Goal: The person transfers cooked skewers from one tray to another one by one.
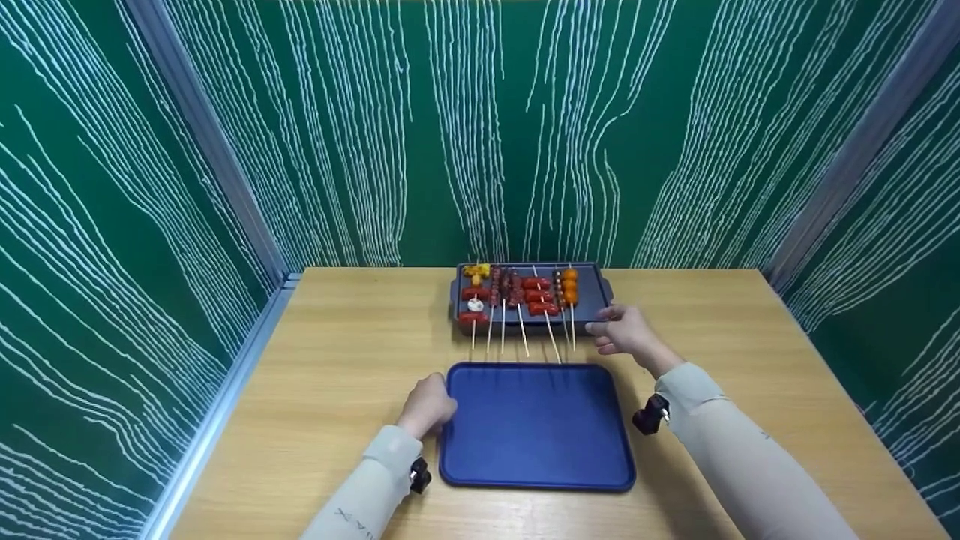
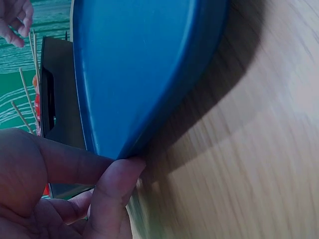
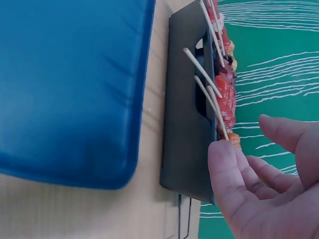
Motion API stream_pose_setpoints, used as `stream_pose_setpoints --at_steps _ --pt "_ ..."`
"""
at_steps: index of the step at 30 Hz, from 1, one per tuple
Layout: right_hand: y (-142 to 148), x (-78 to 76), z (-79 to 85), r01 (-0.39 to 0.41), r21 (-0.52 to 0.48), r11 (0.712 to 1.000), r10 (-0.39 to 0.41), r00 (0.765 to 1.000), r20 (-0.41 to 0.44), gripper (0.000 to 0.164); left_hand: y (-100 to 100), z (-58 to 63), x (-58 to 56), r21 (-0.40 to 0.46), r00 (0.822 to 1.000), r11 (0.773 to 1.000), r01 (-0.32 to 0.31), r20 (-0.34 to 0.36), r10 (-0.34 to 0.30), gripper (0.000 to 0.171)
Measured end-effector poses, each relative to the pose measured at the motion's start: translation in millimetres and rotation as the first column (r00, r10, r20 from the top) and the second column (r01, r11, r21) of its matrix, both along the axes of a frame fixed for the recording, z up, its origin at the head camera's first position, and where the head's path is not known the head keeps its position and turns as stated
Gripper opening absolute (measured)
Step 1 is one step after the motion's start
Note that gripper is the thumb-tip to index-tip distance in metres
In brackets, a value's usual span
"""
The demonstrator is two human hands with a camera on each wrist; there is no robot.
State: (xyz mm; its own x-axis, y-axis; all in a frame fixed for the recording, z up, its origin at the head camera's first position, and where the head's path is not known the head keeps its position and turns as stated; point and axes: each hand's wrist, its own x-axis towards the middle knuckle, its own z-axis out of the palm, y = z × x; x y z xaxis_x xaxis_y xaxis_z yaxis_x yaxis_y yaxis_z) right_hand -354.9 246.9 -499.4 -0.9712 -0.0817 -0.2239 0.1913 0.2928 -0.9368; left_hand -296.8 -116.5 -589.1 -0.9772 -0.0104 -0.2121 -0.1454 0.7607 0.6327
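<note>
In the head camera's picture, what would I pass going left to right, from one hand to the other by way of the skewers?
Left hand → mixed skewer with a white piece → dark brown skewers → skewer of red pieces → skewer of orange balls → right hand.

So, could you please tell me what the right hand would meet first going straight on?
Probably the orange skewer, by its stick, though the grill looks close enough to come first; depth is unclear.
</note>
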Motion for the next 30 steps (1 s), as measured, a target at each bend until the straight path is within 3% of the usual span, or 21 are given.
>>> stream_pose_setpoints --at_steps 3,6,10,12,14,17,19,24,30 --pt "-2.8 -0.5 -3.8 -0.003 -0.052 0.999 0.004 1.000 0.015 0.046 4.3 15.1 7.9 0.009 1.000 1.000 -0.014 0.007 0.014 0.017" --pt "-5.2 -1.1 -6.4 -0.012 -0.100 0.995 0.015 0.999 0.028 0.042 4.8 15.4 8.7 0.011 1.000 1.000 -0.009 -0.001 0.009 0.018" --pt "-7.9 -1.5 -9.0 -0.007 -0.150 0.989 0.016 0.998 0.057 0.040 -0.6 -0.1 -1.4 0.030 1.000 0.999 0.013 -0.013 -0.012 0.015" --pt "-9.5 -1.9 -10.8 0.005 -0.164 0.986 0.007 0.998 0.070 0.041 -4.1 -14.4 -9.4 0.028 0.999 0.999 0.033 -0.022 -0.033 0.015" --pt "-10.9 -2.1 -13.1 0.008 -0.170 0.985 0.004 0.997 0.073 0.042 -4.9 -14.5 -9.4 0.036 0.999 0.999 0.035 -0.020 -0.034 0.015" --pt "-13.2 -2.8 -17.1 0.015 -0.172 0.985 -0.001 0.997 0.080 0.040 -2.0 -2.7 -1.4 0.047 1.000 0.999 0.021 -0.014 -0.021 0.017" --pt "-14.7 -3.6 -19.7 0.023 -0.172 0.985 -0.007 0.996 0.091 0.038 1.2 12.3 7.8 0.050 1.000 0.999 0.003 -0.004 -0.003 0.017" --pt "-19.9 -6.2 -23.8 0.054 -0.185 0.981 -0.031 0.992 0.124 0.038 3.5 18.0 13.8 0.011 1.000 1.000 0.001 -0.010 -0.001 0.017" --pt "-23.5 -13.2 -27.7 0.067 -0.199 0.978 -0.039 0.989 0.142 0.041 4.2 18.4 11.9 0.010 1.000 1.000 0.004 -0.022 -0.004 0.018"
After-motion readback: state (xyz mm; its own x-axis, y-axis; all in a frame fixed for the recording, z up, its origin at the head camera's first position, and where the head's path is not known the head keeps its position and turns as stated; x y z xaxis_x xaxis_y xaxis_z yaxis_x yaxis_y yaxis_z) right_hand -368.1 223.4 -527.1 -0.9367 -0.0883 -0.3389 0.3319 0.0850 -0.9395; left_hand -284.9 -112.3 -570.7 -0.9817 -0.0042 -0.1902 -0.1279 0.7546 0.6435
